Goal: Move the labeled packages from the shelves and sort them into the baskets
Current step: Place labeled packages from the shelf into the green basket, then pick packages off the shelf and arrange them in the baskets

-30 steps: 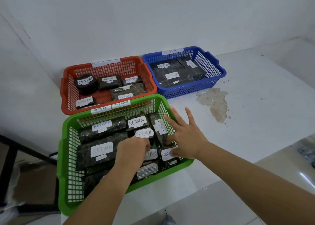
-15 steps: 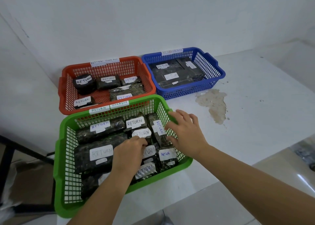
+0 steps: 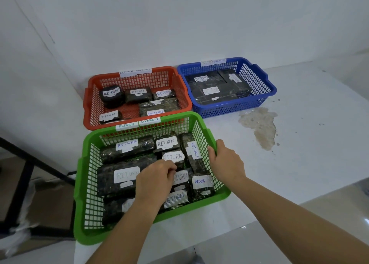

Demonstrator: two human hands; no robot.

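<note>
A green basket (image 3: 80, 185) at the near left of the white table holds several dark wrapped packages with white RETURN labels. My left hand (image 3: 156, 180) is inside it, its fingers curled and pinching a small labelled package (image 3: 181, 176) near the middle. My right hand (image 3: 226, 164) grips the basket's right rim with the fingers hooked over the edge. Behind stands a red basket (image 3: 87, 98) with several RETURN packages. To its right, a blue basket (image 3: 268, 86) holds flat dark packages.
The white table (image 3: 309, 163) extends to the right and carries a brown stain (image 3: 261, 126) near the blue basket. A white wall stands close behind the baskets. A black metal frame (image 3: 26, 175) stands left of the table, beside the green basket.
My right hand moved from the packages inside the green basket to its right rim and curled over it. My left hand stayed on the packages in the middle.
</note>
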